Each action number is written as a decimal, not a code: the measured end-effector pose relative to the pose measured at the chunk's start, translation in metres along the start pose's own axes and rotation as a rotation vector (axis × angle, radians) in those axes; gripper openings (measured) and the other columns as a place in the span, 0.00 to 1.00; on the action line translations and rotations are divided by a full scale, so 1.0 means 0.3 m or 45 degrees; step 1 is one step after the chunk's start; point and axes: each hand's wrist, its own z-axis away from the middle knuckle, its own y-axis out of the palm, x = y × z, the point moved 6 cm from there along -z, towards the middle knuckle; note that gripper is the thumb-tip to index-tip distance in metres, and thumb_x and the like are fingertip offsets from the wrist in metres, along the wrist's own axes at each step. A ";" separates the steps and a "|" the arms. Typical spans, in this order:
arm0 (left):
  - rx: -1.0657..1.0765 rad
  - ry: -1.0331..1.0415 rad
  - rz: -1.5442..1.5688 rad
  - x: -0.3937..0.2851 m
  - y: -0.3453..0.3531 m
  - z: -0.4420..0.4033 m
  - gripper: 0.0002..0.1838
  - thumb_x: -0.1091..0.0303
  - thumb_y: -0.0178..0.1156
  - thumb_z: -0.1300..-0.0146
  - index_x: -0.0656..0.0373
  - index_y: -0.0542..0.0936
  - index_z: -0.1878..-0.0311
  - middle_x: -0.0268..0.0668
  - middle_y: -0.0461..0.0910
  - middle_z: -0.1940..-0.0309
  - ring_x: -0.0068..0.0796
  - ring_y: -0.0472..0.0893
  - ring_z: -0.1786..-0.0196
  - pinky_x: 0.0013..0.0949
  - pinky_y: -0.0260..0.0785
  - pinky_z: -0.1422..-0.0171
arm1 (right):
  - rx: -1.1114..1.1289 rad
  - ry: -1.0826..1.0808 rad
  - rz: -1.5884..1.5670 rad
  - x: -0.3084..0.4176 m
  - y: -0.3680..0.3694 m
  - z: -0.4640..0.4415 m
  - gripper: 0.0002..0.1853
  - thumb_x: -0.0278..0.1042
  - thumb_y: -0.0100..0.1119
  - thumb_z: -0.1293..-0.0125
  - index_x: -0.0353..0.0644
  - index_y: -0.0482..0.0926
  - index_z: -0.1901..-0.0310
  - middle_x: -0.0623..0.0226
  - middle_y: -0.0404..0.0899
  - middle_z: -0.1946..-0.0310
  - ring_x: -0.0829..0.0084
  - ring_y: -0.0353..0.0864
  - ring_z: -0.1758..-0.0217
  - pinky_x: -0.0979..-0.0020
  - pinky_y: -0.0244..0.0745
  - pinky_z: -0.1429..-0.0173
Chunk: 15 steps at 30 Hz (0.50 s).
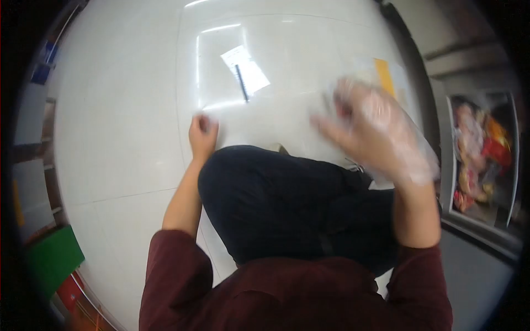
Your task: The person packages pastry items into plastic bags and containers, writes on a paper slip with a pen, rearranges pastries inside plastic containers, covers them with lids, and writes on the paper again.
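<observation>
My left hand [205,132] is closed beside my bent knee, above the pale tiled floor; whatever its fingers may hold is hidden. A clear plastic glove [411,140] covers much of my right hand [367,124], which is raised over my lap and blurred by motion. Its thumb stands apart from the curled fingers, and no held thing can be made out. Ahead on the floor lies a white sheet of paper [256,76] with a dark pen [242,84] across it. Past my right hand is a yellow strip [383,76] on what looks like clear packaging.
To the right, a white-framed compartment or panel [485,160] shows pinkish, red and yellow items, too blurred to name. Along the left edge are shelves with a green panel [57,259] and a red object [70,291]. My knees, in dark trousers [276,204], fill the centre.
</observation>
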 end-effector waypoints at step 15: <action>0.469 -0.635 0.446 0.178 -0.286 1.323 0.20 0.61 0.53 0.21 0.62 0.76 0.34 0.41 0.80 0.40 0.34 0.78 0.39 0.38 0.71 0.31 | 0.281 -0.549 0.235 0.530 -0.235 0.801 0.18 0.50 0.69 0.36 0.42 0.83 0.60 0.59 0.82 0.64 0.57 0.81 0.59 0.55 0.76 0.52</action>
